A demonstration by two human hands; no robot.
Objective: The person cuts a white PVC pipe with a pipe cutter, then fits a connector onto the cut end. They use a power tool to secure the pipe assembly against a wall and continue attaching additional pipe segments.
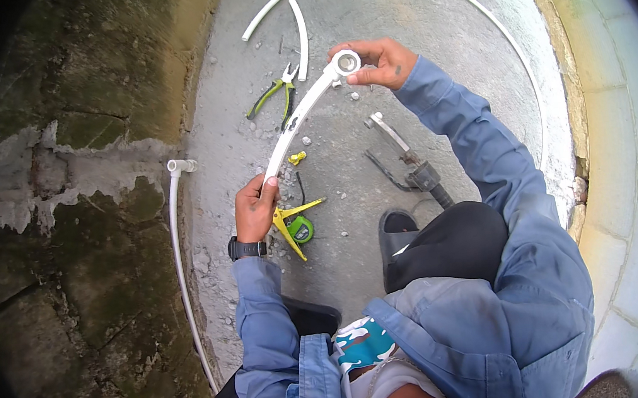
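A white pipe (306,107) is over the concrete floor (392,5): left hand (255,208) clasping its near end, right hand (381,64) its round fitting (337,65). Green-handled pliers (267,93) lie left of the pipe, a green tape measure (301,230) nearer, a black-gripped tool (427,177) right.

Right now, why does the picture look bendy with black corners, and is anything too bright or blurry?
Head view: the fisheye lens bends the pale wall and leaves black corners; the concrete floor glares nearly white along its right edge; shadows look soft; the white pipe between the left hand and right hand looks fairly sharp.
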